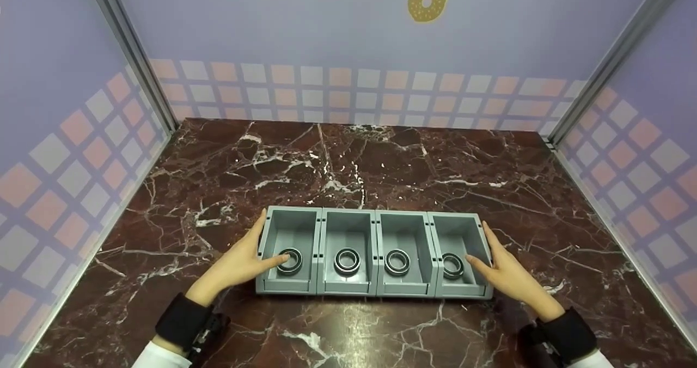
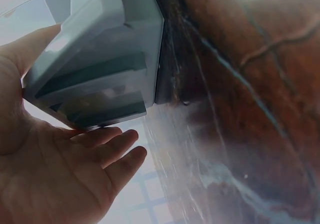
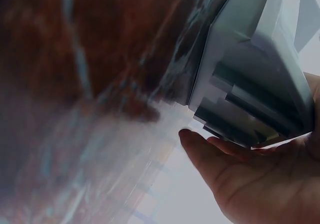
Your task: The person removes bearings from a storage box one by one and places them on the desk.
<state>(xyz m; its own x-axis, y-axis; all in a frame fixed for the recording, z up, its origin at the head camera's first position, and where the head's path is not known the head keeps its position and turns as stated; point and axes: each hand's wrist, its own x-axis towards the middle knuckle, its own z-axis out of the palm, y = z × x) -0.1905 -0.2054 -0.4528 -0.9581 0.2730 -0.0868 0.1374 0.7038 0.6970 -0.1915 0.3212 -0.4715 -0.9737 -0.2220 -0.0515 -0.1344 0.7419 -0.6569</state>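
Note:
A row of joined grey storage bins [image 1: 348, 289] sits on the marbled table, with a bearing lying in each bin. My left hand [image 1: 237, 259] grips the left end, its thumb over the rim near the leftmost bearing [image 1: 289, 261] and its fingers along the outer side. At the other end my right hand [image 1: 506, 273] holds the side wall, thumb reaching in near the rightmost bearing [image 1: 452, 265]. Between them lie two more, the left-middle bearing [image 1: 347, 261] and the right-middle bearing [image 1: 397, 262]. Both wrist views show fingers stretched beside the ribbed outer wall.
The dark red marbled tabletop [image 1: 218, 177] extends around the bins. A lilac back wall [image 1: 348, 36] with pink and white squares stands behind it, with similar panels left and right. Black bands [image 1: 182, 320] circle both wrists.

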